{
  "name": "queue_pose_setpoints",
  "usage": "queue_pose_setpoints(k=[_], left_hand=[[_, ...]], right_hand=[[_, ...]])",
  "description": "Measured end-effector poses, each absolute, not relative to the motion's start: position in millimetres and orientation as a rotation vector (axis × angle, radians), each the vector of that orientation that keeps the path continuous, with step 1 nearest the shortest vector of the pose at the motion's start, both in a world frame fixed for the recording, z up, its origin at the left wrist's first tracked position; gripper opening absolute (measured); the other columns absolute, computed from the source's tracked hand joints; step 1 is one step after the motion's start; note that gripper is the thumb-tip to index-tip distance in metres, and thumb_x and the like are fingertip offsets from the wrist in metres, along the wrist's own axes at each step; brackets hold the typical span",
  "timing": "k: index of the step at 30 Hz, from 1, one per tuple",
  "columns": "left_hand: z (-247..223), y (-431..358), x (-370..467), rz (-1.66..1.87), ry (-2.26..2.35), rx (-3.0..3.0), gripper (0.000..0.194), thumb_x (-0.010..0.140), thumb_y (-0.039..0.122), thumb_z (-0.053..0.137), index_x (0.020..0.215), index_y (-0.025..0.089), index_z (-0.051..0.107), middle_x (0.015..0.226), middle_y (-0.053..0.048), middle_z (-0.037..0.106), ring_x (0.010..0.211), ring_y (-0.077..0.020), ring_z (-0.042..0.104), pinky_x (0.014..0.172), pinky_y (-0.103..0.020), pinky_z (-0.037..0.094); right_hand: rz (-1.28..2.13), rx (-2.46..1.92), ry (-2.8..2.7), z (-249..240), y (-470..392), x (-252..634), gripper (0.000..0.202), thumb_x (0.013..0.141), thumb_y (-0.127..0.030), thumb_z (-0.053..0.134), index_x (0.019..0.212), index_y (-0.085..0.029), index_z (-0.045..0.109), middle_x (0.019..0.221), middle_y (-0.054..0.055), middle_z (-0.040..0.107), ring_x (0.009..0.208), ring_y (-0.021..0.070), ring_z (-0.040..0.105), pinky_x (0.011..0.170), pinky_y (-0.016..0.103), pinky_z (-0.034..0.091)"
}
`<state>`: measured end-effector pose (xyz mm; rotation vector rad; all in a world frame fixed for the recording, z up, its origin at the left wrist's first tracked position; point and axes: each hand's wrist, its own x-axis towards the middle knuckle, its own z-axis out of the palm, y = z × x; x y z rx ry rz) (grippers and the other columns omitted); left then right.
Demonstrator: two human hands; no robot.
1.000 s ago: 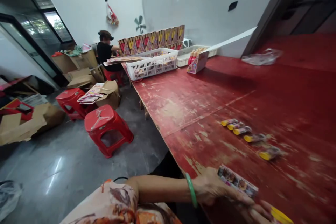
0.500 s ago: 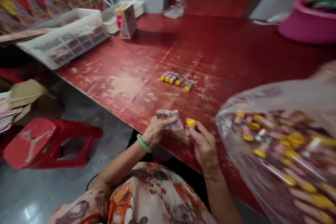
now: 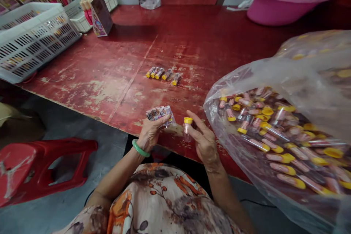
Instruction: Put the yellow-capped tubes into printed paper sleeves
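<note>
My left hand [image 3: 150, 129], with a green bangle on its wrist, pinches a small fanned stack of printed picture cards [image 3: 161, 114] under its thumb. To its right, my right hand [image 3: 203, 137] holds a small clear plastic tube [image 3: 187, 135] with a yellow cap, upright, by its side. The index finger is stretched out beside the cap, and the fingers behind the tube are partly hidden. Farther back on the red table [image 3: 131, 98], several yellow-capped tubes [image 3: 159, 73] with printed inserts lie in a row.
A big clear plastic bag [image 3: 227, 150] of yellow-capped tubes lies open at right. White baskets [image 3: 41, 40] and a printed cardboard box [image 3: 101, 16] stand at back left. A pink basin [image 3: 276, 9] sits at back right; a red stool [image 3: 63, 161] is on the floor at left.
The view has swung to the right, so things on the table appear farther left. The tube in my right hand now shows its clear body, with the index finger more stretched out.
</note>
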<state>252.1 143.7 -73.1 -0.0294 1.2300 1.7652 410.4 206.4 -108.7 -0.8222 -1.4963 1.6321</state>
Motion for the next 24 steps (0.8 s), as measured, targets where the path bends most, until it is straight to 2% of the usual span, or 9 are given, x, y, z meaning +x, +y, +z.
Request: queue_pose_setpoints(k=[2, 4, 6, 10, 18, 24], left_hand=[[-72.6, 145.2, 255.9, 1.762, 1.226, -0.036, 0.055, 0.037, 0.026, 0.1, 0.082, 0.011, 0.073, 0.08, -0.004, 0.074, 0.069, -0.015, 0.067, 0.067, -0.026, 0.055], [-73.0, 147.1, 260.3, 1.765, 1.221, -0.037, 0.055, 0.037, 0.027, 0.1, 0.083, 0.012, 0.073, 0.08, -0.003, 0.074, 0.069, -0.0148, 0.067, 0.068, -0.026, 0.054], [-73.6, 148.8, 264.6, 1.777, 1.214, -0.027, 0.054, 0.04, 0.027, 0.1, 0.084, 0.012, 0.073, 0.082, -0.003, 0.074, 0.071, -0.0148, 0.067, 0.071, -0.027, 0.054], [-72.8, 150.7, 271.2, 1.754, 1.163, -0.009, 0.049, 0.046, 0.029, 0.099, 0.083, 0.012, 0.072, 0.082, -0.003, 0.073, 0.071, -0.014, 0.067, 0.075, -0.027, 0.055], [-63.6, 156.3, 282.7, 1.745, 1.107, -0.144, 0.05, 0.041, 0.024, 0.101, 0.076, 0.011, 0.067, 0.071, 0.001, 0.069, 0.06, -0.0094, 0.062, 0.058, -0.02, 0.051], [-53.7, 157.2, 289.4, 1.717, 1.124, -0.234, 0.041, 0.052, 0.016, 0.097, 0.076, 0.012, 0.064, 0.07, 0.001, 0.067, 0.059, -0.009, 0.061, 0.058, -0.02, 0.053]], right_hand=[[1.664, -0.788, -1.418, -106.2, 205.5, 415.6, 0.044, 0.088, -0.037, 0.07, 0.131, -0.028, 0.066, 0.109, 0.002, 0.069, 0.092, 0.0171, 0.063, 0.08, 0.029, 0.053], [1.708, -0.732, -1.345, -102.7, 203.0, 419.9, 0.036, 0.086, -0.036, 0.071, 0.12, -0.024, 0.068, 0.095, 0.002, 0.067, 0.075, 0.0158, 0.061, 0.061, 0.026, 0.051], [1.713, -0.694, -1.32, -99.5, 199.1, 423.2, 0.027, 0.084, -0.032, 0.072, 0.108, -0.023, 0.067, 0.091, 0.002, 0.066, 0.069, 0.0151, 0.06, 0.055, 0.025, 0.051], [1.628, -0.675, -1.352, -95.8, 190.9, 426.3, 0.023, 0.082, -0.028, 0.074, 0.1, -0.021, 0.06, 0.096, 0.003, 0.066, 0.07, 0.0152, 0.063, 0.062, 0.029, 0.055], [1.435, -0.618, -1.33, -92.5, 184.4, 427.3, 0.02, 0.085, -0.021, 0.072, 0.098, -0.021, 0.056, 0.101, 0.004, 0.064, 0.077, 0.0156, 0.066, 0.068, 0.029, 0.056], [0.966, -0.556, -1.6, -106.1, 183.1, 431.2, 0.028, 0.081, -0.011, 0.072, 0.102, -0.022, 0.056, 0.104, 0.007, 0.065, 0.097, 0.0213, 0.065, 0.081, 0.036, 0.056]])
